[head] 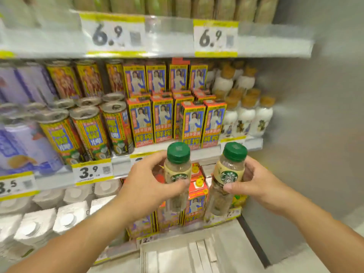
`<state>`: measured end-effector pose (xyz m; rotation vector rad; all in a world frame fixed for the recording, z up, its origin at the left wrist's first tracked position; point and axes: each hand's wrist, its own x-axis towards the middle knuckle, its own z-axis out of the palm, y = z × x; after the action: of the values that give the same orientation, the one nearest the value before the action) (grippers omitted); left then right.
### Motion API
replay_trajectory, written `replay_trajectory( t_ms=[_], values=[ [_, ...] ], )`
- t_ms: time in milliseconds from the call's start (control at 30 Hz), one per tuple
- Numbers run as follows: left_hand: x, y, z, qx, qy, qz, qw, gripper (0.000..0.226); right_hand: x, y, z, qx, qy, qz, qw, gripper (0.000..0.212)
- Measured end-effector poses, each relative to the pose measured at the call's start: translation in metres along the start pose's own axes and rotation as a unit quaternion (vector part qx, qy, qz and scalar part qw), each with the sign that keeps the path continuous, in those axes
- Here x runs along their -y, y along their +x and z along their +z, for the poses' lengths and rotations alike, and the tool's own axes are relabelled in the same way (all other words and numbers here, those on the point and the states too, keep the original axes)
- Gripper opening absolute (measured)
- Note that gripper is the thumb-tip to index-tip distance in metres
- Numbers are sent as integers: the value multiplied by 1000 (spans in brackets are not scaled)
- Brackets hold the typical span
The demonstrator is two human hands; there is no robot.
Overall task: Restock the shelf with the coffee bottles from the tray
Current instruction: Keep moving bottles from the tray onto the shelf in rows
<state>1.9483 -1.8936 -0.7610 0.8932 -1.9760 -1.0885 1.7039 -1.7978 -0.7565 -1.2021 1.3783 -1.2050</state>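
I hold two coffee bottles with green caps and cream labels bearing a green round logo. My left hand (145, 180) grips the left coffee bottle (177, 170) around its middle. My right hand (256, 180) grips the right coffee bottle (228, 174), which tilts slightly to the right. Both bottles are upright in front of the middle shelf (204, 152), just below its front edge. The grey tray (177, 255) lies at the bottom of the view, under my forearms.
The middle shelf carries yellow cans (86, 131), orange-and-blue cartons (163, 119) and white bottles with brown caps (246, 115). Below are white cartons (37, 227) and more orange cartons (195, 203). A grey wall panel (315, 134) closes the right side.
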Motion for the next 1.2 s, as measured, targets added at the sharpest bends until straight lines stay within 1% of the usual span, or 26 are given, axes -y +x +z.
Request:
replay_trajectory(
  t_ms=[100, 233, 300, 400, 467, 567, 633, 700, 767, 833, 900, 1033, 1067, 1133, 1200],
  values=[
    [-64, 24, -21, -10, 11, 59, 998, 32, 63, -2, -13, -8, -13, -43, 999, 57],
    [-139, 52, -51, -16, 35, 105, 994, 31, 138, 1, -32, -9, -42, -98, 994, 61],
    [-175, 67, -68, -28, 36, 130, 991, 26, 178, 6, -41, 0, -56, -134, 989, 61],
    [-228, 90, -90, -70, 47, 161, 983, 14, 236, 18, -54, -9, -55, -200, 978, 57],
    [-256, 109, -101, -107, 51, 164, 979, 13, 272, 31, -61, -29, -56, -241, 969, 53],
    [-280, 141, -105, -173, 75, 149, 971, 33, 309, 57, -71, -44, -40, -270, 961, 48],
    [-289, 159, -100, -205, 89, 127, 967, 46, 322, 76, -73, -53, -33, -269, 961, 47],
    [-291, 174, -93, -220, 95, 111, 965, 51, 326, 94, -73, -62, -36, -264, 962, 43],
    [-290, 183, -83, -229, 102, 101, 963, 55, 321, 112, -73, -74, -46, -248, 965, 35],
    [-286, 189, -73, -232, 112, 101, 961, 50, 310, 126, -75, -82, -53, -232, 968, 31],
    [-278, 192, -64, -234, 121, 103, 959, 39, 301, 136, -73, -94, -48, -220, 970, 33],
    [-269, 197, -58, -258, 136, 95, 952, 36, 289, 148, -67, -107, -47, -202, 972, 38],
    [-268, 199, -59, -265, 153, 89, 948, 33, 287, 150, -67, -107, -46, -196, 974, 38],
    [-267, 201, -61, -275, 199, 78, 937, 30, 286, 151, -65, -103, -51, -185, 976, 32],
    [-266, 203, -62, -277, 252, 78, 924, 35, 287, 149, -62, -98, -71, -181, 976, 24]
  ],
)
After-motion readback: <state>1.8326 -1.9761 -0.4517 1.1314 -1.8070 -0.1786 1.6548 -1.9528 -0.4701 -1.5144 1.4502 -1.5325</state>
